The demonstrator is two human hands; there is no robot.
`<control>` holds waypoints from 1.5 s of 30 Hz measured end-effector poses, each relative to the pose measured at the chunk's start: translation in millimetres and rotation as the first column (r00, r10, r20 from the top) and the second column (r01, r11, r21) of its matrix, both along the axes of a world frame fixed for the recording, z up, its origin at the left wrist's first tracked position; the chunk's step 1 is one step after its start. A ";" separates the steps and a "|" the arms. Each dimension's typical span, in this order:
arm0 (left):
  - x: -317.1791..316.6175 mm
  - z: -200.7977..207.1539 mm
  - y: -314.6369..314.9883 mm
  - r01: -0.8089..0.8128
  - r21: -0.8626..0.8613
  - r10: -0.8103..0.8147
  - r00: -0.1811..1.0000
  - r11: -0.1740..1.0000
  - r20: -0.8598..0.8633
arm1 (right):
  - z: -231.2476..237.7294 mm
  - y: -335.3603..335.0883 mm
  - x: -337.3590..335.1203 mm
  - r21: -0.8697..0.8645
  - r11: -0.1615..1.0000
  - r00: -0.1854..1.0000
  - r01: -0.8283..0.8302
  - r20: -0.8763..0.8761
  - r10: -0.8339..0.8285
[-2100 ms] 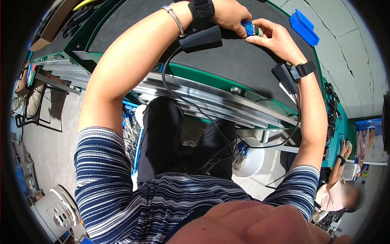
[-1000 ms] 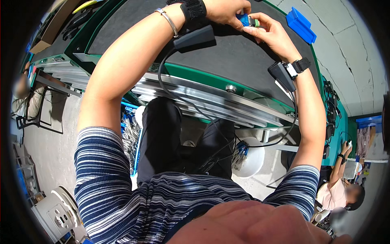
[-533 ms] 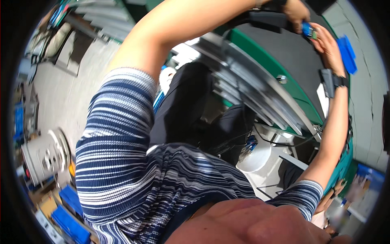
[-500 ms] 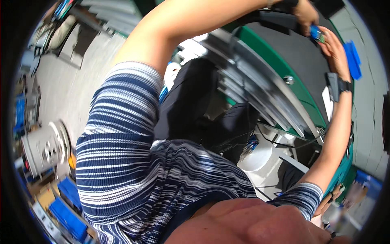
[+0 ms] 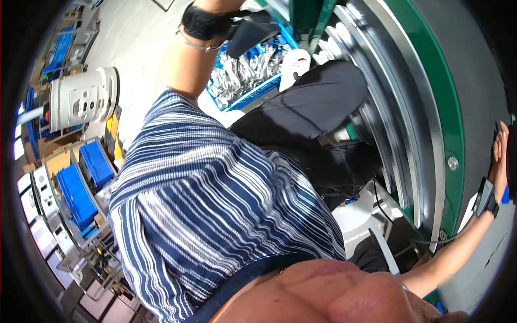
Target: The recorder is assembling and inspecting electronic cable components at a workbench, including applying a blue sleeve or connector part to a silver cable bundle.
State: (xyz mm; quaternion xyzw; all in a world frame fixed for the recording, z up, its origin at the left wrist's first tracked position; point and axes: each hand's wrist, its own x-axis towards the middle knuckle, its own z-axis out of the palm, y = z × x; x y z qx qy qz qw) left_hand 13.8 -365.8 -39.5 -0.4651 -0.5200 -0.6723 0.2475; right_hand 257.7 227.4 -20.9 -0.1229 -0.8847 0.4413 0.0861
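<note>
My right hand (image 5: 501, 153) lies at the far right edge of the view, against the dark belt (image 5: 476, 70) of a green-framed table (image 5: 431, 81). Only its side shows, so whether it holds anything cannot be told. A black wrist device (image 5: 484, 197) sits just below it on my forearm. My left arm reaches up to the top edge. Its black wrist strap (image 5: 207, 21) and a thin bracelet show, but the hand itself is cut off. A black device (image 5: 253, 29) hangs by that wrist.
Under the table stands a blue crate (image 5: 250, 72) of pale, shiny parts. At the left are a white cylindrical machine (image 5: 81, 99) and shelves with blue bins (image 5: 75, 188). Metal rails (image 5: 388, 134) run along the table's edge, with cables below.
The view has swung far to the left and down. The table and both hands slid toward the top and right edges. The left hand and the small blue object have left view.
</note>
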 end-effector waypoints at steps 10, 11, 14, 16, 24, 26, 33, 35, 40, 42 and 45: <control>-54.0 -321.9 -160.0 0.064 -0.413 0.418 -0.194 0.908 0.888 | -2.9 49.5 10.5 0.034 0.999 1.000 -0.002 -0.021 0.003; -52.4 -355.7 -166.7 0.088 -0.405 0.413 -0.269 0.910 0.870 | 1.9 32.0 10.2 -0.015 0.995 0.995 0.100 -0.009 -0.100; -53.0 -424.5 -173.4 0.303 -0.591 0.642 -0.102 0.747 0.760 | 14.0 -13.6 4.7 -0.087 0.973 0.976 0.215 -0.020 -0.217; -56.4 -445.9 -171.8 0.414 -0.851 0.804 0.353 0.324 0.478 | 27.4 -32.2 6.8 -0.056 0.987 0.987 0.152 0.053 -0.149; -4.4 -474.7 -118.2 -0.207 -0.928 0.897 -0.261 0.308 0.356 | 49.4 -32.6 15.8 0.042 0.961 0.961 0.275 0.003 -0.275; 12.2 -487.9 -109.6 -0.163 -0.953 0.926 -0.243 0.256 0.290 | 51.9 -32.8 11.3 0.017 0.973 0.972 0.229 0.041 -0.230; 54.4 -510.3 -109.3 0.378 -0.912 0.925 0.264 0.160 0.272 | 50.3 -32.4 4.0 0.014 0.963 0.963 0.268 0.022 -0.268; 47.2 -509.3 -116.3 0.447 -0.869 0.908 0.240 0.209 0.342 | 47.6 -34.2 1.2 0.002 0.950 0.950 0.311 0.017 -0.311; 28.8 -520.5 -138.2 0.695 -0.682 0.825 0.235 0.227 0.514 | 36.6 -43.2 -10.3 -0.057 0.954 0.955 0.296 -0.009 -0.297; 29.7 -531.2 -145.0 0.625 -0.781 0.750 0.516 0.001 0.414 | 34.1 -48.6 -13.7 -0.079 0.963 0.965 0.256 -0.026 -0.259; 35.7 -547.2 -159.0 0.439 -0.879 0.588 0.766 -0.184 0.260 | 30.2 -62.4 -22.4 0.086 0.992 0.995 0.092 -0.047 -0.088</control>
